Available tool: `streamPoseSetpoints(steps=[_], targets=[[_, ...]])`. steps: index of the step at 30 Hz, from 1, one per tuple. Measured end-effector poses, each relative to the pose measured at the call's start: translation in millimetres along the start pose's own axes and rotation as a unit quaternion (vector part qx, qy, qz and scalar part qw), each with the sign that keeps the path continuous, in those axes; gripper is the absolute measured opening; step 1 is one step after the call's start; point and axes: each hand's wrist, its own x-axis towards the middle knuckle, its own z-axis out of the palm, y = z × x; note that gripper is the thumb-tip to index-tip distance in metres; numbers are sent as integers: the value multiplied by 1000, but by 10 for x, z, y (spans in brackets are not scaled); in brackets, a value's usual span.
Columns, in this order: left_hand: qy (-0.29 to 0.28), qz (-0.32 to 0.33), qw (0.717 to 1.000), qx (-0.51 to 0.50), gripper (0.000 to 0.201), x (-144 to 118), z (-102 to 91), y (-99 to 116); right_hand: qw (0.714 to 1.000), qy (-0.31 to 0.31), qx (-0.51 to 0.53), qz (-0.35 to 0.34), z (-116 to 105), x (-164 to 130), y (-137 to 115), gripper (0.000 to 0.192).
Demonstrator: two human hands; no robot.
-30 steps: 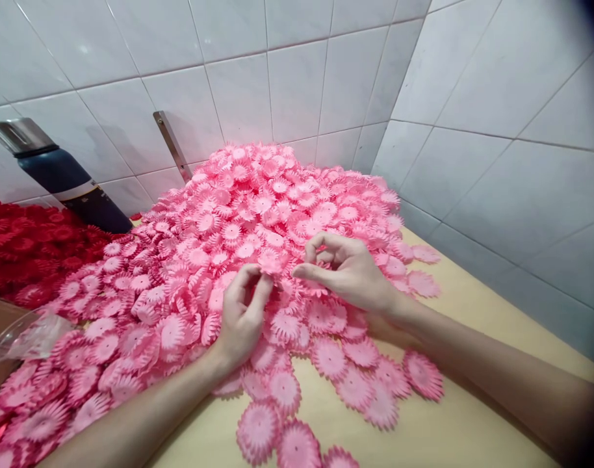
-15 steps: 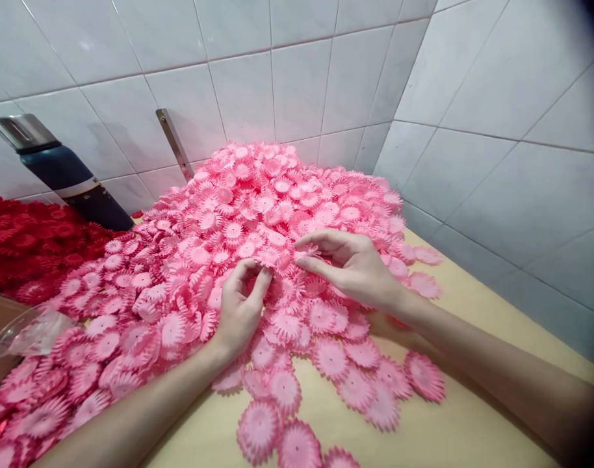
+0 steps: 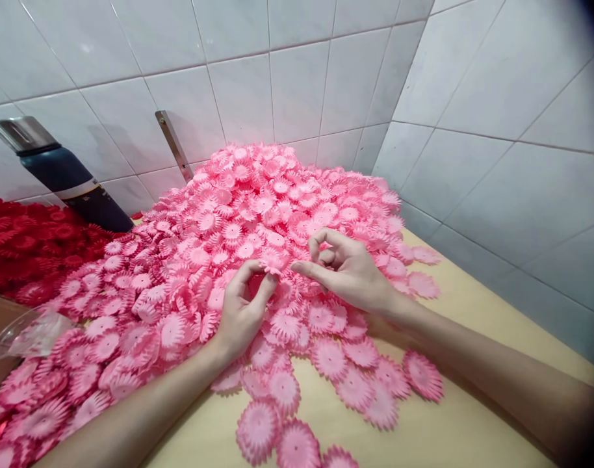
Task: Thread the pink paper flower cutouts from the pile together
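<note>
Between the thumb and forefinger of my left hand is a pink scalloped flower petal piece; whether it is one layer or several stacked I cannot tell. My right hand hovers just to the right of it. Its thumb points at the held piece, while the forefinger is bent and apart from the thumb, with nothing visible between them. Under and behind both hands spreads a large heap of similar pink petal pieces, round with toothed edges and some with a small centre hole.
Loose petal pieces lie on the pale yellow table in front. At left are a heap of red pieces, a dark blue bottle and a clear plastic container. Tiled walls close off the back and right.
A petal piece was between my right thumb and forefinger; now none shows there. The right forefinger has drawn back and bent. My left hand still pinches its piece, slightly farther right.
</note>
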Motion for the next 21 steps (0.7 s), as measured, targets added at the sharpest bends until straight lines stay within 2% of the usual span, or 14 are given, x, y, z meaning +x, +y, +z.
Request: streamPoseSetpoints(steps=[3,7,11,14,17,21], targets=[[-45,74,996,18,2,-13,-4,29,1000,-14,-2,5,-8,-7,26,35],[-96,94,991,10,8,-32,-13,24,999,-45,22,-9,-25,-11,32,31],[-111,112,987,6,13,-28,-13,3,995,-84,31,-33,-28,-16,19,20],[-70,130,989,15,13,-20,-12,8,995,-91,35,-26,-18,-25,18,17],[-4,145,988,46,11,-22,-15,14,998,-41,42,-8,-8,-17,15,19],[39,150,987,52,8,-36,-20,-13,995,95,27,-20,-40,44,-13,21]])
